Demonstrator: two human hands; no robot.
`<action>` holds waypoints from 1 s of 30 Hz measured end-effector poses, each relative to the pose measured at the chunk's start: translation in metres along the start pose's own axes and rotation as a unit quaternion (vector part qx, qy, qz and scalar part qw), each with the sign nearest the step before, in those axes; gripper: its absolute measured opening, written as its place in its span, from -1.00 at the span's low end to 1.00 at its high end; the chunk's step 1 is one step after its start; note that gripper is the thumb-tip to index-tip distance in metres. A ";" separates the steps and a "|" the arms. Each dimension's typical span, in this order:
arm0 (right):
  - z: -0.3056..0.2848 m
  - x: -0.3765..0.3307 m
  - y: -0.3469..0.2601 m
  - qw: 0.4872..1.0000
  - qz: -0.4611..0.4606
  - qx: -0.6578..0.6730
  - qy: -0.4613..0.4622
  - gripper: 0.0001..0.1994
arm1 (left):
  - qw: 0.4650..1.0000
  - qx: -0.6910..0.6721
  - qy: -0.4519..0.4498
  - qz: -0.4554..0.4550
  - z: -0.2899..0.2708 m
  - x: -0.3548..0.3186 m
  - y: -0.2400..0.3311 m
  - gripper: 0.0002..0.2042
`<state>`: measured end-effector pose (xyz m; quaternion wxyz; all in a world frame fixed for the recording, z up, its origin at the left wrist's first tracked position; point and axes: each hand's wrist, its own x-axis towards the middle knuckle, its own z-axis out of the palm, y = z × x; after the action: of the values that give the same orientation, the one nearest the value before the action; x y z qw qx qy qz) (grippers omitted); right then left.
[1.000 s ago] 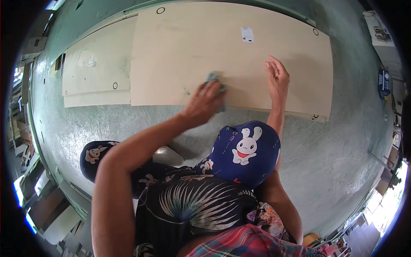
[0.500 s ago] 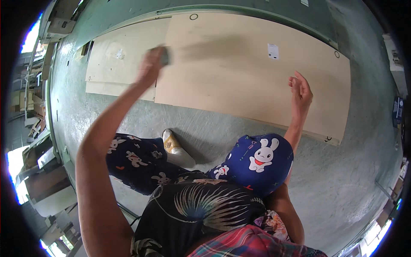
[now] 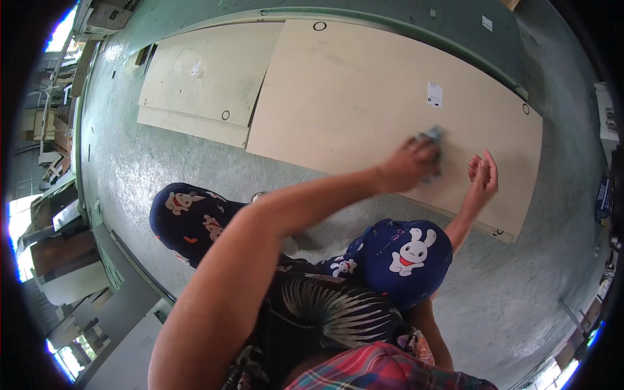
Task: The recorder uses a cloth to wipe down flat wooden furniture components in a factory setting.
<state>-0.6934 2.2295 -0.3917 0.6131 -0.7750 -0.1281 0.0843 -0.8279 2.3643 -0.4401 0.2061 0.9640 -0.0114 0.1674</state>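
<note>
Head view: the left hand is clamped on a blue-grey cloth, right of centre in the frame, over the large beige panel; blur hides the exact finger placement. The right hand, farther right, is apart from the left hand and appears to hold nothing, its fingers loosely bent; contact with the panel cannot be confirmed. Principal risk: the cloth may bunch or slip from the left hand, caused by an uneven grip on soft material, leaving bare fingers against the surface. Secondary risk: the white label, just above the cloth in the frame, may lift at a corner if the cloth catches its edge. Third risk: the hands may collide, because the right hand lies near the cloth on the same side of the panel. At left, the panel's edge meets the paler panel; a long stroke across this joint could snag the cloth or shift a loose sheet. The right knee, at lower right of centre, stands between the forearms and may restrict the right arm's withdrawal.
</note>
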 end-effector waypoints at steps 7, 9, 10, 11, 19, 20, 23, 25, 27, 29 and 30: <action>0.010 0.003 0.014 0.998 0.006 0.057 -0.001 -0.72 | 0.964 0.213 -0.063 -0.146 -0.116 -0.140 -0.167 -0.59; 0.013 0.005 0.023 0.998 0.012 0.055 -0.019 -0.72 | 0.892 -0.080 0.043 -0.442 -0.169 -0.166 -0.210 -0.74; 0.022 0.005 0.022 0.997 0.018 0.062 -0.042 -0.72 | 0.855 0.295 -0.259 -0.340 -0.209 -0.193 -0.245 -0.72; 0.026 0.004 0.020 0.997 0.017 0.069 -0.042 -0.72 | 0.848 0.275 -0.174 -0.418 -0.233 -0.217 -0.258 -0.69; 0.019 0.002 0.043 0.999 -0.035 -0.023 0.022 -0.79 | 0.960 0.148 0.144 -0.187 -0.178 -0.067 -0.188 -0.42; 0.012 0.003 0.052 0.998 -0.038 -0.029 0.028 -0.79 | 0.971 0.111 0.095 -0.189 -0.156 -0.031 -0.146 -0.46; 0.028 -0.004 0.052 0.993 -0.052 -0.094 0.044 -0.80 | 0.993 0.073 0.096 0.003 -0.098 0.020 -0.102 -0.58; 0.031 -0.005 0.047 0.983 -0.071 -0.157 0.066 -0.81 | 0.996 0.065 0.053 0.030 -0.066 0.048 -0.070 -0.60; 0.031 -0.006 0.050 0.982 -0.075 -0.157 0.074 -0.81 | 0.997 0.080 -0.009 0.006 -0.035 0.058 -0.064 -0.59; 0.028 -0.005 0.051 0.981 -0.075 -0.159 0.084 -0.82 | 0.995 0.096 -0.030 -0.002 -0.023 0.058 -0.074 -0.59; 0.029 -0.006 0.049 0.979 -0.062 -0.182 0.074 -0.81 | 0.996 0.089 0.025 0.002 -0.022 0.054 -0.094 -0.62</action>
<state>-0.7033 2.2442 -0.4462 0.4739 -0.8680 -0.1435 -0.0367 -0.7752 2.4617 -0.4399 0.1197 0.9741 0.0068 0.1918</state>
